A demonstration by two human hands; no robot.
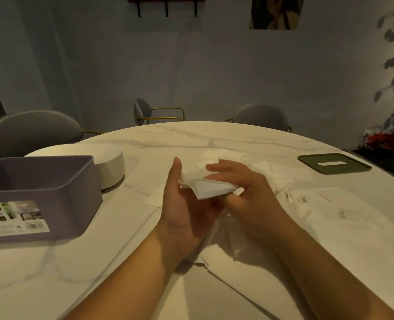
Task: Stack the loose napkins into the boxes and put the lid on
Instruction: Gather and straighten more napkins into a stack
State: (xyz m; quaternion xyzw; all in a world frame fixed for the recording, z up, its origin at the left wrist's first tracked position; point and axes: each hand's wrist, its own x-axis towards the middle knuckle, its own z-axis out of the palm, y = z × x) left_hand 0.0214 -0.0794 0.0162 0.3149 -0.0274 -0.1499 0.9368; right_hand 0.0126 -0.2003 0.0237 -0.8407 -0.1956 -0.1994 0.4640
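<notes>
1. Holding a folded white napkin above the marble table, the left hand cups it from below, thumb upright.
2. On its other side the right hand pinches it, fingers on top, thumb beneath.
3. An open purple box stands well to the left; the green slotted lid lies far right.
4. More loose napkins lie scattered beside the right hand.

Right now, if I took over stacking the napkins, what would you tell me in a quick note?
Hands: left hand and right hand hold one folded napkin between them.
Things: purple box stands open on the left, and its bottom is hidden from here. Green lid lies flat at the far right. Loose napkins lie spread on the right.
Done: no napkins show in the box yet.
Left: put this napkin in, stack the rest, and fit the lid.
</notes>
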